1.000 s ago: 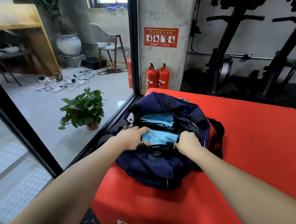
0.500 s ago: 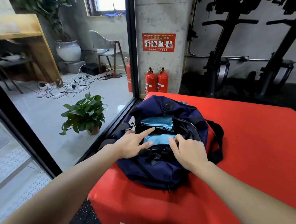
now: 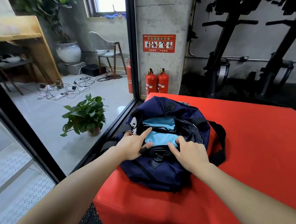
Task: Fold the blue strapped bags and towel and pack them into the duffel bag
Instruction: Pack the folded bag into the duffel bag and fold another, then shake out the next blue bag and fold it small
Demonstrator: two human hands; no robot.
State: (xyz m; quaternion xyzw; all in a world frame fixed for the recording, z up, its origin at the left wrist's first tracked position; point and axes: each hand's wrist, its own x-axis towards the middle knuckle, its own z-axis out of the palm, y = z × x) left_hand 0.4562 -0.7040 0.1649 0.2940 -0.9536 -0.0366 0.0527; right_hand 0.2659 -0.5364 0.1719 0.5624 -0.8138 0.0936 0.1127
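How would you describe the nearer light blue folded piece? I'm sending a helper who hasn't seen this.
Find the red padded block; the navy duffel bag sits at its left edge, mouth open. Two light blue pieces lie inside; this light blue piece is nearer the person, between both hands, unlike the farther piece.

A red sign (image 3: 159, 43) with four pictograms hangs on the concrete pillar (image 3: 164, 19) beyond both hands; its characters are too small to read. Cut-off white lettering marks the table (image 3: 254, 141) front, below the hands.
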